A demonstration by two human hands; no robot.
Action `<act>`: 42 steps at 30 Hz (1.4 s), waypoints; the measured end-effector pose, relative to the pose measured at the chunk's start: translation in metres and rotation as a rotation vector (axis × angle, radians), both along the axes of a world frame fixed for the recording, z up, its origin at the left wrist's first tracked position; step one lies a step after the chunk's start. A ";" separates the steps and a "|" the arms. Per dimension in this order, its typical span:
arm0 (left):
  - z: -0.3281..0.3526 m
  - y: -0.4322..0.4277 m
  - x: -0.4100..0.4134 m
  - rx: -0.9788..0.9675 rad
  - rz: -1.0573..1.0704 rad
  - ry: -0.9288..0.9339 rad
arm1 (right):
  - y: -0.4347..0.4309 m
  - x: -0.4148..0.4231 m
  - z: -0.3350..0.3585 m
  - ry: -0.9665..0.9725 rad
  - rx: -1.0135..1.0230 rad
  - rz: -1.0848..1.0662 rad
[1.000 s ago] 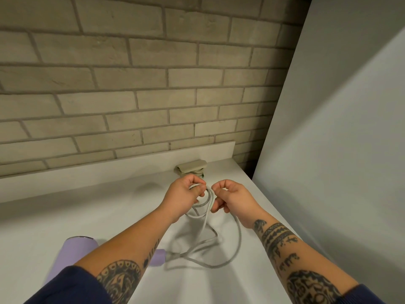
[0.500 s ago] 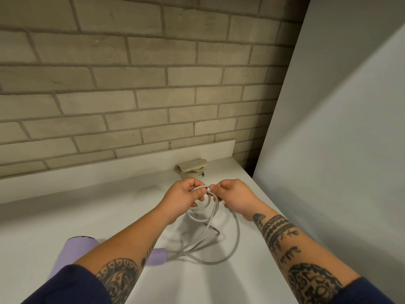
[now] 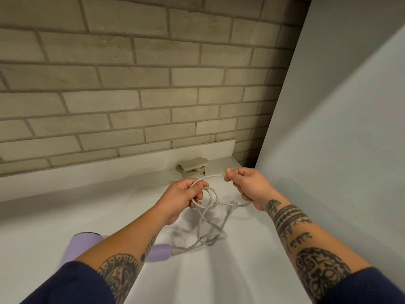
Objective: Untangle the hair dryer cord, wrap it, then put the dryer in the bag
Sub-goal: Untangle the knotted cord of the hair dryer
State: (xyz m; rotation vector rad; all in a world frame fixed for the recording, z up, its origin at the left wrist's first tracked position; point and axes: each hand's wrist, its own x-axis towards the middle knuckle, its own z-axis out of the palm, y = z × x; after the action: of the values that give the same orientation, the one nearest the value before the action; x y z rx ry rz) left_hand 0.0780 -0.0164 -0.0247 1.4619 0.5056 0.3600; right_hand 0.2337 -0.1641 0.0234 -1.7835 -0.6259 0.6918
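Cord (image 3: 213, 176) now spans hands drawn apart, left hand (image 3: 182, 198) gripping loops, right hand (image 3: 249, 185) apparently pinching a strand.

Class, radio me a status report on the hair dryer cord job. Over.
Left grip holds cord loops, right grip pinches one strand. Cord tangled, unwrapped; dryer on counter. Nothing in the way.

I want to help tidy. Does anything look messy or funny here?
Yes, the white cord is in a muddle. It loops and crosses over itself between the left hand and the right hand, then bunches in a tangle on the counter by the lilac hair dryer. Nothing looks spilled or broken.
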 end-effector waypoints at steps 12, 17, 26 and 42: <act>0.012 -0.011 0.009 -0.132 0.168 -0.056 | -0.007 -0.033 -0.039 -0.797 -0.108 -0.021; 0.009 -0.007 0.008 -0.123 0.200 -0.049 | -0.011 -0.050 -0.029 -0.857 -0.181 0.254; -0.002 -0.001 0.002 0.032 0.196 -0.028 | -0.012 -0.046 -0.032 -0.500 -0.167 0.123; -0.034 -0.007 -0.011 0.110 0.084 0.103 | 0.004 -0.044 -0.024 0.115 0.050 -0.301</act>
State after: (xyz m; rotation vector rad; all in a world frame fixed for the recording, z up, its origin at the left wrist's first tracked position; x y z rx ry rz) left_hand 0.0669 -0.0229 -0.0587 1.5744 0.6399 0.3846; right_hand 0.1895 -0.1604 -0.0005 -1.7311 -0.2863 0.5621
